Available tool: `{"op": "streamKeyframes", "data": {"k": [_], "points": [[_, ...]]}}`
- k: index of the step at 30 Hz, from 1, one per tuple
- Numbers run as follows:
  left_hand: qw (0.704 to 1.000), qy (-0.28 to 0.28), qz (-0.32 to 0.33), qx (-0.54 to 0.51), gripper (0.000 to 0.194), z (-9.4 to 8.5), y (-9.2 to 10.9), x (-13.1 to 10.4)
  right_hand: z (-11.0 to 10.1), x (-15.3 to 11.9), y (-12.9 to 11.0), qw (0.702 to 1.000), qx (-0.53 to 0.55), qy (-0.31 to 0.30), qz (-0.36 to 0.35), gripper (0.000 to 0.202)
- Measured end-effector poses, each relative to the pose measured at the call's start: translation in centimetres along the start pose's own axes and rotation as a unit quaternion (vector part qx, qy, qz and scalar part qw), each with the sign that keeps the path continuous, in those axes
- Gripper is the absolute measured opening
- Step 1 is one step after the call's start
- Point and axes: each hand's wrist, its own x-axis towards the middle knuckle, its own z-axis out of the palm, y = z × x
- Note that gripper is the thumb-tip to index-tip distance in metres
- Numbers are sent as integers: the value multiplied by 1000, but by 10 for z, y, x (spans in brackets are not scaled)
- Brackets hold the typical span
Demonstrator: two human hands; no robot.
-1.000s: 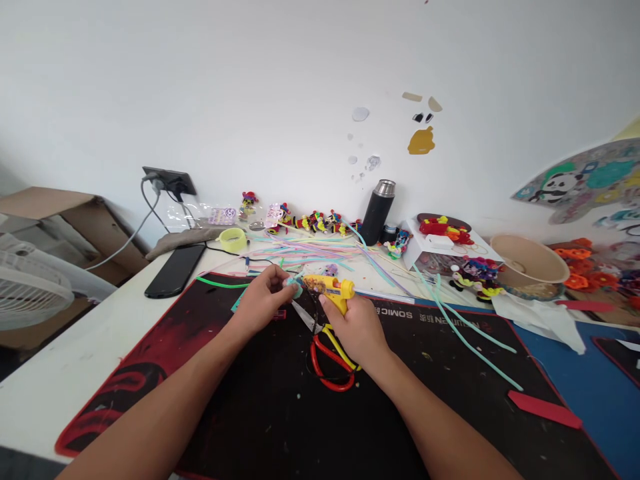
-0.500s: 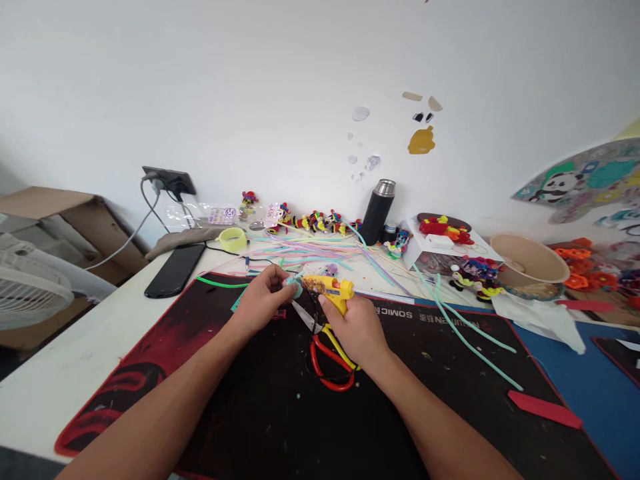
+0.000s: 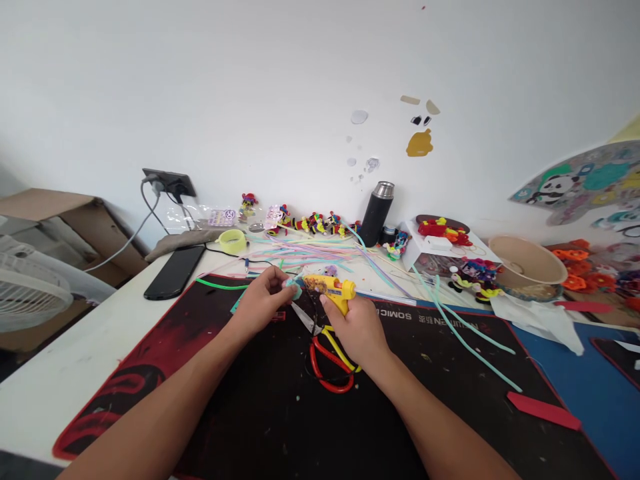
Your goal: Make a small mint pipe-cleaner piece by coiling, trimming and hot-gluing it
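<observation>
My right hand point(image 3: 361, 328) is wrapped round the grip of a yellow hot glue gun point(image 3: 341, 289), its nozzle pointing left. Between the thumb and fingers of my left hand point(image 3: 265, 298) is a small light-blue fuzzy piece point(image 3: 294, 288), close to the nozzle. The fingers hide part of the piece, and I cannot tell whether nozzle and piece touch. Below the gun, a pair of scissors point(image 3: 333, 363) with red and yellow handles lies on the black desk mat point(image 3: 260, 407). The gun's black cord passes over the scissors.
Pastel pipe cleaners point(image 3: 310, 250) lie behind my hands, with several small fuzzy figures point(image 3: 317, 221) along the wall. A black flask point(image 3: 377, 215) stands beside a white stand point(image 3: 415, 250). A phone point(image 3: 174, 272) lies at left, a beige bowl point(image 3: 527, 260) at right.
Both hands hold nearly the same positions, with the glue gun still at the light-blue piece. The view has shifted very slightly.
</observation>
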Motion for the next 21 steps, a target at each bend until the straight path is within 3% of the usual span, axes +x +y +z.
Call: {"op": "streamKeyframes", "data": {"k": [15,21], "points": [[1000,-6,9,-19,31,-2,-3,1,2,2,8,999,41,17,5,48],[999,8,24,-40,30,-4,-7,6,6,2,18,995,83,32,52,55]]}}
